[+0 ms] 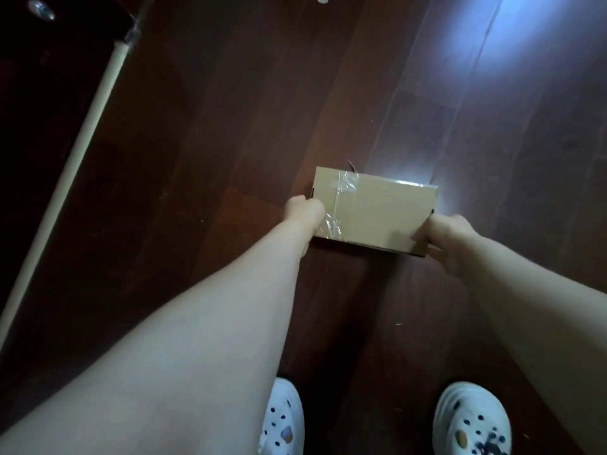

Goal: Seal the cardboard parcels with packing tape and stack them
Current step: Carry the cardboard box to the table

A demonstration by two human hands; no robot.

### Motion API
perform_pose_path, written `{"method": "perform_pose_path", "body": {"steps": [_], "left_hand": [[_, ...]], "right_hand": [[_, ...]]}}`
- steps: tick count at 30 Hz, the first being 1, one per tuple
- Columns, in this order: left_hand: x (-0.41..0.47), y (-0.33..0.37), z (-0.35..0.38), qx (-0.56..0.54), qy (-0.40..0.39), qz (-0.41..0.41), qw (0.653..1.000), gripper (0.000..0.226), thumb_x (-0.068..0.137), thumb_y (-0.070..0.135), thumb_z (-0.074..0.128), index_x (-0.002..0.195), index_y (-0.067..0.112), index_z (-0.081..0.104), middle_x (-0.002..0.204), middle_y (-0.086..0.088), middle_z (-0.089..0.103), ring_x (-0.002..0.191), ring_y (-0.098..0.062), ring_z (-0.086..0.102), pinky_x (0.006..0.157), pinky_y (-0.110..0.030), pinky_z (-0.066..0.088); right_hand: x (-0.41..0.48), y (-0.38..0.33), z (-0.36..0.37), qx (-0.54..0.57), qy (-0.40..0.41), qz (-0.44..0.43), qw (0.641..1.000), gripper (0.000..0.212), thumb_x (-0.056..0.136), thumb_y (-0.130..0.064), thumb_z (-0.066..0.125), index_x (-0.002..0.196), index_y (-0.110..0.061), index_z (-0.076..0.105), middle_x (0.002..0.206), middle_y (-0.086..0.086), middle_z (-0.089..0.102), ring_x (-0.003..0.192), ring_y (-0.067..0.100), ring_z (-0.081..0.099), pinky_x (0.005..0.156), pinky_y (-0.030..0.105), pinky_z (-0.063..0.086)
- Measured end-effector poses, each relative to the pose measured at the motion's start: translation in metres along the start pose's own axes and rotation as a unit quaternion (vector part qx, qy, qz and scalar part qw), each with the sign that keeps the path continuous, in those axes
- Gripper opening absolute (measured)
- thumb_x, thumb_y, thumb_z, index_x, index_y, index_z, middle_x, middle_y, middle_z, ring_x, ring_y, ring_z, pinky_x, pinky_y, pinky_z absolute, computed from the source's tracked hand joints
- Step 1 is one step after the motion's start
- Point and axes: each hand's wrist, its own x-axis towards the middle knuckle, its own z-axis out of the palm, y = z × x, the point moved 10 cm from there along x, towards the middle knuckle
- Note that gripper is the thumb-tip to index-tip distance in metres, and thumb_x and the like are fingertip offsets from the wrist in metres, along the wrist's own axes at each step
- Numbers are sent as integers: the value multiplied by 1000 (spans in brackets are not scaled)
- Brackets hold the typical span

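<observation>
Concealed and cropped parts
The fingers of the left hand [303,208] are concealed behind the parcel [374,211]; the left shoe [284,418] and right shoe [473,421] are cut by the lower edge.

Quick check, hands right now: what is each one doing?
Left hand: grips the left end of the taped cardboard box.
Right hand: grips the right end of the same box.
</observation>
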Motion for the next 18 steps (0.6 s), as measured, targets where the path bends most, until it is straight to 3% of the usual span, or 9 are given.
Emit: {"method": "perform_pose_path", "body": {"steps": [3,5,8,10,12,13,14,16,18], "left_hand": [[-31,36,-23,-4,23,26,999,50,86,5,49,136,6,47,137,-11,50,125,-29,48,106,-37,38],[-58,62,-37,-10,32,43,999,49,84,7,50,133,7,51,132,-11,55,121,-30,52,103,-39,42],[-104,102,-59,-27,43,69,996,35,81,8,54,115,7,61,108,-8,63,99,-29,60,77,-29,48],[-142,129,-75,-35,47,79,995,33,80,8,54,113,6,61,106,-10,63,97,-30,62,74,-29,45],[-182,154,-90,-39,45,85,995,38,80,7,53,118,6,58,114,-13,61,111,-35,59,87,-39,50],[-203,167,-97,-41,43,90,994,37,80,6,52,116,7,59,115,-13,60,108,-35,61,88,-41,51],[-224,180,-105,-43,41,101,993,28,80,4,52,105,9,62,110,-12,62,92,-30,65,78,-36,54],[-268,204,-121,-38,46,115,992,10,79,4,54,77,13,58,85,-4,60,60,-16,52,54,-23,42],[-313,225,-137,-44,51,118,991,12,77,5,58,69,14,55,73,1,54,62,-13,47,61,-23,40]], "right_hand": [[-38,-40,-16,12,-1,-32,999,17,78,9,54,79,-8,52,84,9,57,83,26,54,77,36,44],[-68,-68,-31,20,4,-55,998,17,80,8,54,85,-8,53,78,5,54,81,25,53,73,32,43],[-118,-110,-57,31,13,-88,996,20,81,7,54,94,-8,55,73,2,50,64,17,45,56,25,36],[-154,-136,-78,32,20,-108,993,22,82,8,54,97,-8,56,71,2,49,61,15,42,52,24,32],[-192,-161,-101,33,32,-126,991,27,82,9,52,102,-7,59,75,3,52,68,19,48,59,25,38],[-212,-173,-112,31,40,-133,990,30,81,10,50,104,-5,62,80,6,56,75,22,52,66,26,41],[-232,-185,-124,31,48,-140,988,32,80,10,49,107,-1,63,86,10,59,82,25,55,71,29,44],[-273,-206,-149,40,72,-155,984,37,78,8,48,111,2,63,93,16,63,90,30,59,79,35,47],[-313,-226,-176,55,99,-169,979,37,76,3,51,110,-4,64,92,11,63,89,28,58,75,32,46]]}}
